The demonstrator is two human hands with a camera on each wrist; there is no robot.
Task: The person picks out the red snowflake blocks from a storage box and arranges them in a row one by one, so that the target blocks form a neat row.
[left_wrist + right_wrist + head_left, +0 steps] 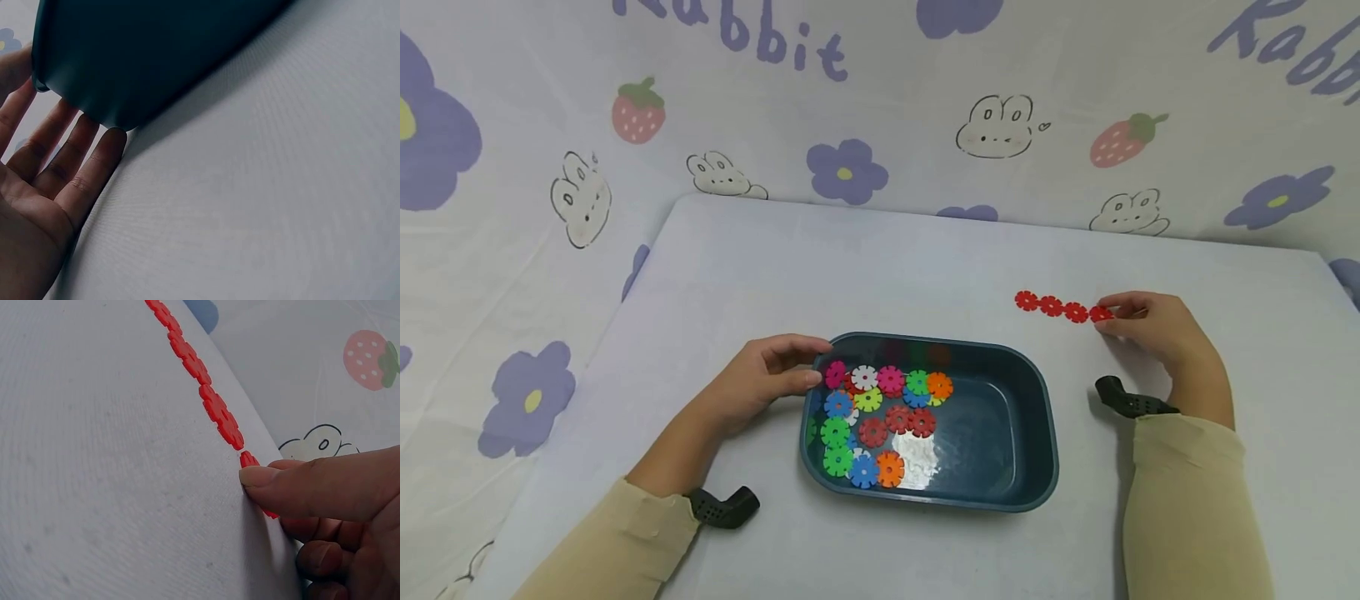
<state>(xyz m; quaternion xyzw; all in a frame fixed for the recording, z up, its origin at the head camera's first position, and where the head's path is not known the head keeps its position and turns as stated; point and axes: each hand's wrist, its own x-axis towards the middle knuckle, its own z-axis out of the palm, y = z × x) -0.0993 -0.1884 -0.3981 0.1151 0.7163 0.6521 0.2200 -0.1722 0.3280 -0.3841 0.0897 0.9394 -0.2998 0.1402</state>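
Note:
In the head view, a slanting row of red notched flower discs (1051,306) lies on the white table behind and right of a dark teal basin (1000,450). My right hand (1157,329) pinches the rightmost red disc (249,459) between thumb and fingers. A narrow gap parts it from its neighbour in the right wrist view. My left hand (767,375) touches the basin's left end near its back corner, fingers mostly straight against the outer wall (125,69). Inside the basin, mostly on its left side, lie loose discs in several colours, including a green disc (835,432) and an orange disc (891,469).
The white table (925,550) spreads around the basin up to a cloth backdrop (910,100) printed with rabbits, flowers and strawberries. Each wrist wears a black device, the left device (724,507) beside the basin's front left, the right device (1127,398) beyond its right end.

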